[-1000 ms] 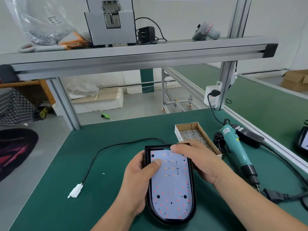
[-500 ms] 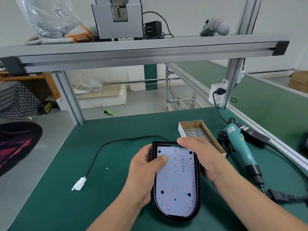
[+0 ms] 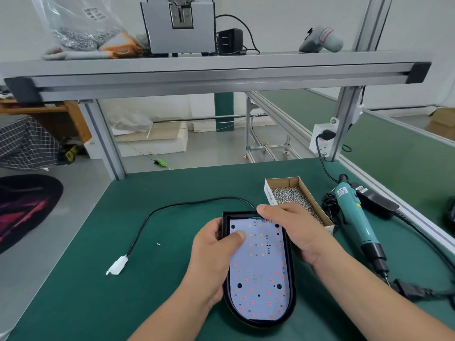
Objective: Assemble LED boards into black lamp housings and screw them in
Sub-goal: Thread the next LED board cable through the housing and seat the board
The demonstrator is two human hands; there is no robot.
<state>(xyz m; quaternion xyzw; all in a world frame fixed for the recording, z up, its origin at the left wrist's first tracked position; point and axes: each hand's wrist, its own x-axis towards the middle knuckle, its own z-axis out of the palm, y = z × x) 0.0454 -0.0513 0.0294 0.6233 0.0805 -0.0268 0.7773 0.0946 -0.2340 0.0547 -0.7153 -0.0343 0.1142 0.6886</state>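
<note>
My left hand (image 3: 211, 257) grips the left rim of the black lamp housing (image 3: 292, 279), thumb pressed flat on the LED board (image 3: 261, 274) seated inside it. My right hand (image 3: 293, 230) curls over the housing's far right corner. The housing lies on the green bench mat (image 3: 73, 291), near the centre. Just right of it sits a cardboard screw box (image 3: 268, 194), then a teal electric screwdriver (image 3: 354, 217). A black cable (image 3: 157, 210) runs left to a white connector (image 3: 118, 265).

The white LED board (image 3: 261, 274) is dotted red, the housing (image 3: 292, 286) black.
</note>
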